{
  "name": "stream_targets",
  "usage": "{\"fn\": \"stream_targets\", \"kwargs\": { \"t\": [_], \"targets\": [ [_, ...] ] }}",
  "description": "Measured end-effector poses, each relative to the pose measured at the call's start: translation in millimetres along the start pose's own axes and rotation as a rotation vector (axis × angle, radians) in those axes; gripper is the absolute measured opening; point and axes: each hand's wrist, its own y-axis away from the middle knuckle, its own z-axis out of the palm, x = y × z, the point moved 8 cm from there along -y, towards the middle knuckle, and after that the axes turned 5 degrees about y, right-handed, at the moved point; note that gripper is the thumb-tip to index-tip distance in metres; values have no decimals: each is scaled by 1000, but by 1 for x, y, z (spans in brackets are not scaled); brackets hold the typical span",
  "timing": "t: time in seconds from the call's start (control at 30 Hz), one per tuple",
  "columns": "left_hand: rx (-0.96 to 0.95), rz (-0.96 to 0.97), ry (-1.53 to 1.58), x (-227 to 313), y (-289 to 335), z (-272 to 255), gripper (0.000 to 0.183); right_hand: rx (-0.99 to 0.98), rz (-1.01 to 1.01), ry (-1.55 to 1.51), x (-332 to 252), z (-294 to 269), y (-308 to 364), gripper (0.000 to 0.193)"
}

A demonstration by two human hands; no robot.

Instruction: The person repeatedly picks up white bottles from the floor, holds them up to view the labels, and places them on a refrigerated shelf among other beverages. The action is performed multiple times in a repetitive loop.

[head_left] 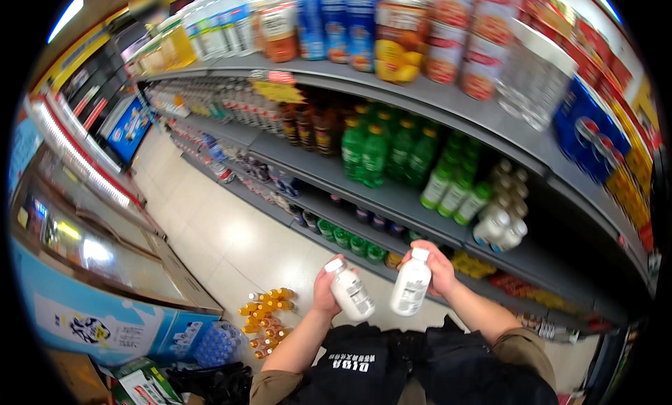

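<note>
My left hand [325,291] is closed round a white bottle [352,293] with a white cap, tilted so that its base points right. My right hand [439,270] grips a second white bottle [411,287], nearly upright, with a dark printed label. The two bottles are apart, in front of my chest. Past my right hand, on the middle shelf, stand similar white bottles [500,231] at the front of a row with tan caps behind. Left of them are light green bottles [455,193] and darker green bottles [374,149].
A long grey shelf unit [315,160] runs across ahead, with cans [483,55], a clear jar [535,72] and blue cartons on top. Several orange-drink bottles [266,317] stand on the floor at left, near shrink-wrapped blue-capped bottles [218,345]. A blue chest freezer [105,314] lines the left side.
</note>
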Motion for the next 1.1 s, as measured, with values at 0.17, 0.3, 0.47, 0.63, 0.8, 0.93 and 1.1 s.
{"fn": "stream_targets", "kwargs": {
  "t": [0.17,0.3,0.47,0.63,0.8,0.93,1.1],
  "targets": [
    [-12,-334,77,-121,9,89,45,228,-1,-239,-33,-63,90,41],
    [-155,-513,-60,-177,12,128,43,460,89,-275,-55,-88,135,39],
    [-251,-787,-251,-212,-3,140,44,608,131,-337,-60,-81,153,43],
    [-154,-1077,-211,-236,27,143,56,639,219,-609,-23,-91,177,39],
    [-45,-1089,-188,-241,44,121,65,579,212,-612,-21,-76,191,35],
    [-17,-1053,-232,-233,59,132,63,478,217,-565,-14,-79,196,38],
    [-231,-1047,-176,-224,55,143,61,415,278,-568,-21,-72,188,52]
  ]
}}
